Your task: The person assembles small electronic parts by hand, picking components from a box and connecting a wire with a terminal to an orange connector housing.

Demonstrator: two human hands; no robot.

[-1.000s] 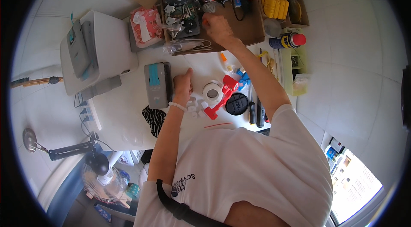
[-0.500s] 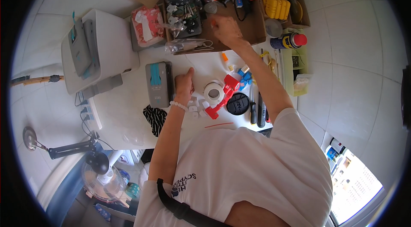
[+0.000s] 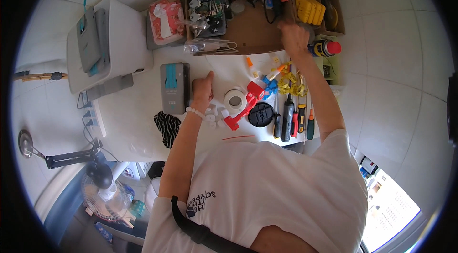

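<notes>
My right hand (image 3: pixel 294 38) reaches over the right front part of an open cardboard box (image 3: pixel 253 28), fingers curled downward near a black hot glue gun (image 3: pixel 273 1). Its fingertips are partly hidden, so whatever they hold does not show. My left hand (image 3: pixel 203 89) rests on the white table in a loose fist, thumb outward, between a grey box-shaped device (image 3: pixel 175 91) with a teal strap and a white ring-shaped roll (image 3: pixel 235 101). Its palm is hidden. A red jointed plastic part (image 3: pixel 245 110) leans beside the roll, with blue plastic pieces (image 3: pixel 270 88) to its right.
A round black cap (image 3: pixel 261 115), a cordless screwdriver (image 3: pixel 287 120), several hand tools and a yellow tape measure (image 3: pixel 293 84) lie at the right. A spray can (image 3: pixel 325 48) stands beyond them. Striped cloth (image 3: pixel 167 129) lies at the left, near a white bin (image 3: pixel 119 45).
My right hand has moved right across the box, uncovering the tape measure and more tools. My left hand stays in about the same place on the table. The whole view has shifted slightly.
</notes>
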